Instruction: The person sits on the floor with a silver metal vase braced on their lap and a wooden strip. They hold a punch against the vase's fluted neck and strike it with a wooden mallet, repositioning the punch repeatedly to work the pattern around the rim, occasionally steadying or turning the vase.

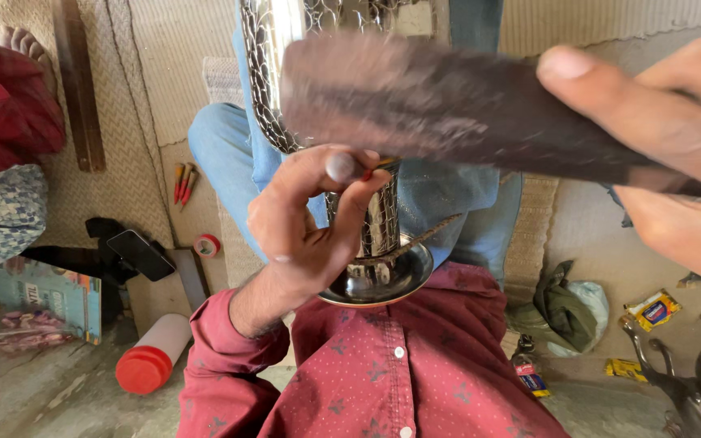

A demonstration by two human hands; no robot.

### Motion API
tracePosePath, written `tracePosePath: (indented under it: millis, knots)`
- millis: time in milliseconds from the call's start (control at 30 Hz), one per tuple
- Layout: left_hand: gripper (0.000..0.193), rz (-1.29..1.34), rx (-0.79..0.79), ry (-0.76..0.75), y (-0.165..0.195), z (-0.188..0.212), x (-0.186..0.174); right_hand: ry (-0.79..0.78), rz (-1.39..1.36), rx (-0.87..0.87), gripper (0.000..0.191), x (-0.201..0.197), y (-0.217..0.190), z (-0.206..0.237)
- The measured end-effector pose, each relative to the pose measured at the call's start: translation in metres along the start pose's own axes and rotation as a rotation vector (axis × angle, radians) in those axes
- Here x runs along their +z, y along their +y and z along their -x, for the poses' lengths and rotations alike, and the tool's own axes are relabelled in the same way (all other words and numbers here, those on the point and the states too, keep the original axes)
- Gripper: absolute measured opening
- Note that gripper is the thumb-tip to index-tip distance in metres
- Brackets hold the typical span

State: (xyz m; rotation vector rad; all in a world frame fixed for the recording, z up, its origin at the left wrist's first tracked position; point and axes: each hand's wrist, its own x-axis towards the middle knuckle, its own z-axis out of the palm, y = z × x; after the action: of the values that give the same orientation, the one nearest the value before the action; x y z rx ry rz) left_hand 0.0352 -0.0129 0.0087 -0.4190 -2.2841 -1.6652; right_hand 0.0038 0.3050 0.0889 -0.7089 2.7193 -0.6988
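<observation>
Biggest thing in view is the engraved metal vessel [371,235], silvery with a scaly chased pattern, resting in the person's lap between jeans-clad legs, its round base toward the maroon dotted shirt [399,365]. Right in front of the camera a blurred dark flat block [432,101], wooden mallet-ish, sits in the right hand [675,154]; that grip is clamped around its near end, thumb on top, fingers underneath. The left hand [306,219] is just beside the vessel's narrow neck, grip pinched nearly shut on a thin tool with a reddish handle [376,168], its tip at the metal; can't tell exactly where it touches. On the floor to the left: a white bottle with a red cap [152,357], a colourful box [42,296], a dark phone [141,254], a small roll of red tape [207,244] and 3 red-handled tools [182,183] on the woven mat [139,97]. To the right there's a green cloth bag [561,312], a yellow packet [652,309] and some dark metal pieces [691,373].
</observation>
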Motion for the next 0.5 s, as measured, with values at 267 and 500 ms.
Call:
tracePosePath:
  millis: [267, 500]
  knots:
    - [0.039, -0.096, 0.174, 0.018, -0.014, -0.004, 0.0, 0.06, -0.078, -0.008, 0.075, 0.003, 0.0, -0.003]
    - [0.033, -0.259, 0.122, -0.156, -0.007, -0.012, -0.008, 0.038, -0.109, -0.02, 0.077, 0.012, 0.006, 0.01]
